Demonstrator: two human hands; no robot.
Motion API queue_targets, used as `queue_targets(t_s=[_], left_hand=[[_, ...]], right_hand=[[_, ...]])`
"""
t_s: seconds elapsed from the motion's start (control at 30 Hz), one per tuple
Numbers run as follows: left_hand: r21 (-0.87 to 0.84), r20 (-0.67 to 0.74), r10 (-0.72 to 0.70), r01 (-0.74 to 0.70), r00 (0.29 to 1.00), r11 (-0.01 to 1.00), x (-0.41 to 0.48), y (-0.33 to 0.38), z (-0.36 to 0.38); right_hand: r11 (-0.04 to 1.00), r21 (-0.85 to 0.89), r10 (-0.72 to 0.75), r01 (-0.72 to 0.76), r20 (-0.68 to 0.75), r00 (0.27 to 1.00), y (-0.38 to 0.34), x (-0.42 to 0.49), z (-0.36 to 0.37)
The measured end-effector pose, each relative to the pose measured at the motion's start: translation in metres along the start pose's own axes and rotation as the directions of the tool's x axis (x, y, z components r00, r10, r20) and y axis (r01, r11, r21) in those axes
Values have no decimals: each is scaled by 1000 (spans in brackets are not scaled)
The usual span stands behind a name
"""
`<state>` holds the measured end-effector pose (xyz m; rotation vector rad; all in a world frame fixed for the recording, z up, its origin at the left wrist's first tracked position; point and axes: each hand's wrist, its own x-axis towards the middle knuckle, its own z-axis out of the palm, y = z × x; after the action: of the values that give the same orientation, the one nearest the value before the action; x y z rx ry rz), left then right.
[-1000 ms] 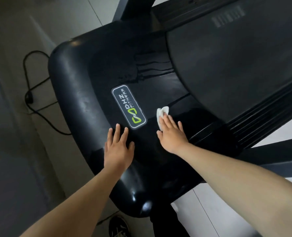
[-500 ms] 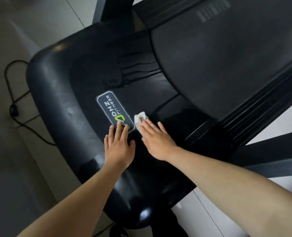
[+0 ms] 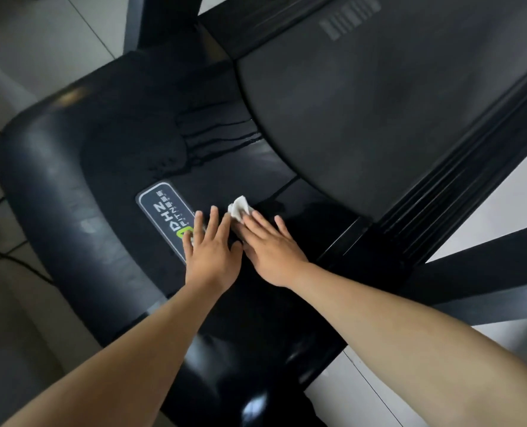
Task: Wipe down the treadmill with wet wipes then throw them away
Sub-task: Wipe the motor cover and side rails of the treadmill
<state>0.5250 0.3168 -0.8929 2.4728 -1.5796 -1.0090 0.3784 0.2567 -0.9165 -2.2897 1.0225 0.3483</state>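
Pale floor tiles, brighter on my right

The tiled floor [image 3: 40,32] I'm standing on is light grey, crossed by thin dark grout lines [image 3: 95,24]. To my right the tiles show near white under strong light, and to my left they are dimmer and greyer. 1 black cable [image 3: 12,258] trails over the tiles at my far left, running off the frame.

My left hand [image 3: 211,257] and my right hand [image 3: 271,251]: both bare, with broad backs and tapering fingers; my left forearm [image 3: 126,355] and my right forearm [image 3: 410,328]: bare along all the length in view, smooth, widening toward the elbow; nails too blurred to describe.
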Motion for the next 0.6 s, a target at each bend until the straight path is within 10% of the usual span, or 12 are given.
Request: queue_targets(t_s=[0.2, 0.37, 0.47, 0.6], left_hand=[[62, 68, -65, 60, 996, 996, 15, 17, 13], [99, 64, -65, 58, 996, 993, 14, 20, 12], [115, 62, -61, 53, 996, 992, 13, 20, 12], [136, 70, -76, 66, 995, 989, 15, 22, 9]], right_hand=[[952, 32, 304, -303, -56, 951, 59, 10, -21], [753, 212, 645, -623, -47, 763, 79, 13, -24], [755, 207, 644, -623, -53, 763, 53, 16, -21], [926, 134, 358, -353, -16, 934, 19, 18, -17]])
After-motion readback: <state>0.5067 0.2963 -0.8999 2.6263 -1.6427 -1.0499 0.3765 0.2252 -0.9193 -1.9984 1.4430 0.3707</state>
